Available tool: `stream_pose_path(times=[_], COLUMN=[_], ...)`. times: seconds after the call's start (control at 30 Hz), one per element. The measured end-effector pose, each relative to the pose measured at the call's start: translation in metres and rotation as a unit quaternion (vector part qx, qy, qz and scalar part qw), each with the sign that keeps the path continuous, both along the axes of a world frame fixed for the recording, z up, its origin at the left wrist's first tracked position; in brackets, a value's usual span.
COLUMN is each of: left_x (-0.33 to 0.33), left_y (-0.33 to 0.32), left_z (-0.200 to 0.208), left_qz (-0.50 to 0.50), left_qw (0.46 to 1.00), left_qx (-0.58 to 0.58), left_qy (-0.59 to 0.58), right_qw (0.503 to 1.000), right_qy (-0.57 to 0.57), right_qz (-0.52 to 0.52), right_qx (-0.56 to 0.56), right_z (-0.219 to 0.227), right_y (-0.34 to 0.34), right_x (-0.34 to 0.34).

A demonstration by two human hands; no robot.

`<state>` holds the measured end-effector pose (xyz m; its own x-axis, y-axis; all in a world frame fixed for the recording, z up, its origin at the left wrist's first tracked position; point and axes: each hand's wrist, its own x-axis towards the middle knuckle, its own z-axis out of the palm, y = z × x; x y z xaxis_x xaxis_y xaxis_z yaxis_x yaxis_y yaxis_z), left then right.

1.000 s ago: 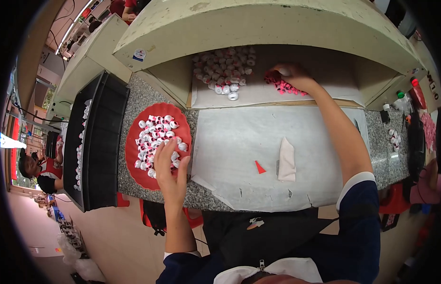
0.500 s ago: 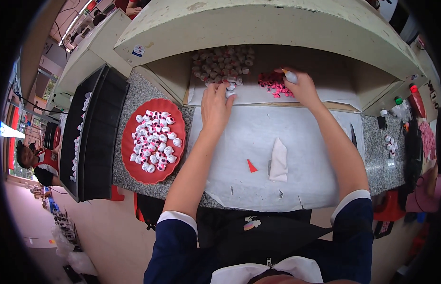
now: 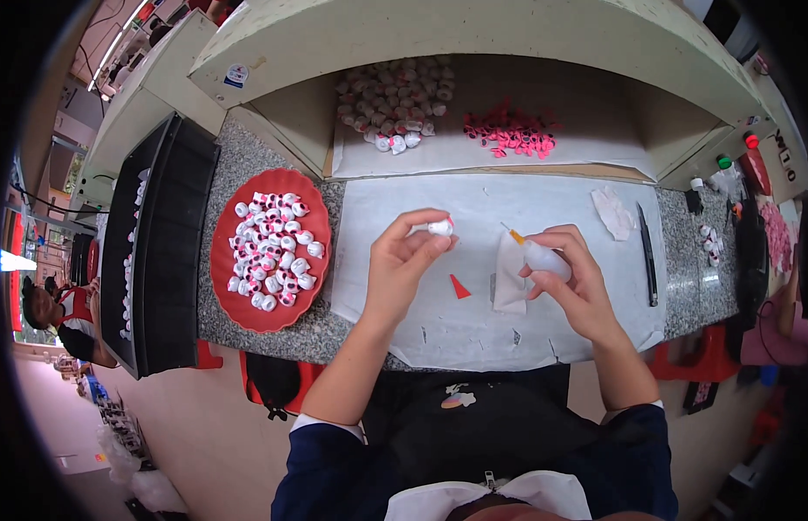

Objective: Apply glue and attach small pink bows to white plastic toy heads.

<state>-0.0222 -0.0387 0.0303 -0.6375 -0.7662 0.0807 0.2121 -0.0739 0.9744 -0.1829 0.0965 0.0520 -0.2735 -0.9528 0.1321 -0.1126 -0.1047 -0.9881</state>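
One white piece (image 3: 439, 227) pinched at the tip of the left grip (image 3: 397, 263)

1. White sheet (image 3: 551, 198), dial centre: matt, creased paper.
2. Squeeze bottle (image 3: 545, 257), three o'clock: smooth, translucent plastic.
3. Scalloped tray (image 3: 236, 309), nine o'clock: smooth, plastic-looking.
4. Countertop (image 3: 689, 300), three o'clock: speckled, stone-like.
5. Cabinet (image 3: 473, 39), twelve o'clock: scuffed paint.

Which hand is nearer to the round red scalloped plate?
Left. The left hand is right of the red scalloped plate; the right hand is farther right, holding a white, yellow-tipped bottle.
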Motion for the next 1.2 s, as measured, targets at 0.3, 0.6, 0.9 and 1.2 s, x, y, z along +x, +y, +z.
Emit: stream_pose_path(times=[0.3, 0.6, 0.9, 1.2], left_x=[0.012, 0.018, 0.019, 0.018], left_y=[0.031, 0.034, 0.034, 0.035], left_z=[-0.027, -0.030, -0.026, -0.025], left_qz=[0.038, 0.060, 0.037, 0.032], left_qw=[0.974, 0.982, 0.982, 0.981], left_qx=[0.164, 0.132, 0.143, 0.146], left_qy=[0.149, 0.122, 0.120, 0.121], right_qw=[0.942, 0.935, 0.934, 0.937], right_qy=[-0.212, 0.097, 0.129, 0.154], right_qz=[-0.181, -0.117, -0.102, -0.080], right_qx=[-0.185, -0.319, -0.319, -0.304], right_z=[0.007, -0.022, -0.021, -0.017], right_y=[-0.023, -0.016, -0.017, -0.015], right_x=[0.036, 0.050, 0.052, 0.052])
